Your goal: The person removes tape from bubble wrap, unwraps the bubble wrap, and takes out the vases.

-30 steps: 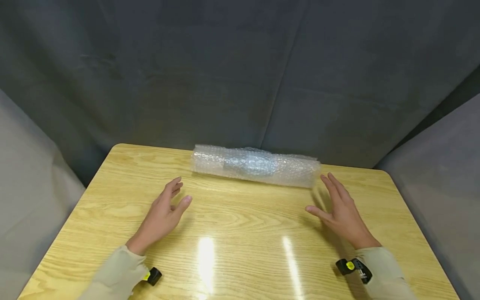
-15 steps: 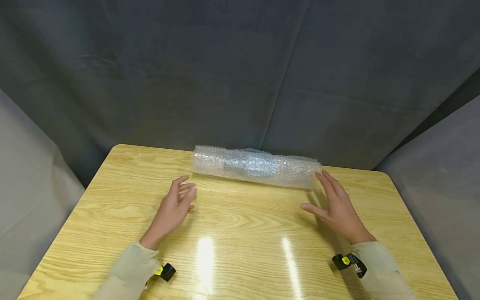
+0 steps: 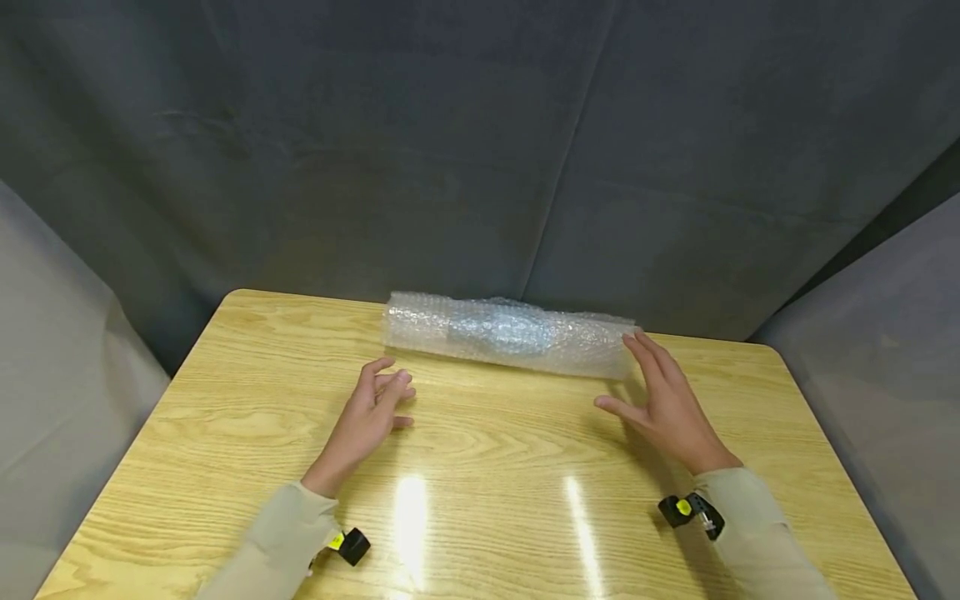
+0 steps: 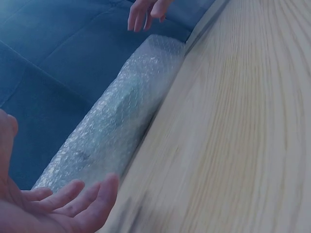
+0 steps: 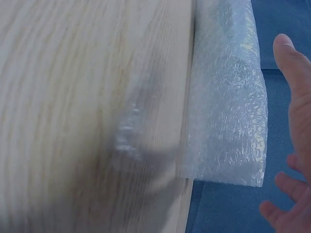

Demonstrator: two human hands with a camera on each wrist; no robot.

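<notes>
A roll of clear bubble wrap lies lengthwise along the far edge of the table, with a bluish patch showing through its middle. My left hand hovers in front of the roll's left end, fingers loosely bent and holding nothing. Over at the right end, my right hand has its thumb spread wide from the fingers; whether the fingertips touch the wrap cannot be told in the head view. In the right wrist view, a gap separates the right hand from the bubble wrap.
The wood-grain table has rounded far corners and two bright light reflections. A dark grey curtain hangs right behind its far edge. Pale cloth panels stand at both sides. Each wrist carries a small black camera.
My left hand has moved right and its fingers have bent more. My right hand has shifted slightly left and forward, nearer the roll's right end. The bubble wrap has stayed put.
</notes>
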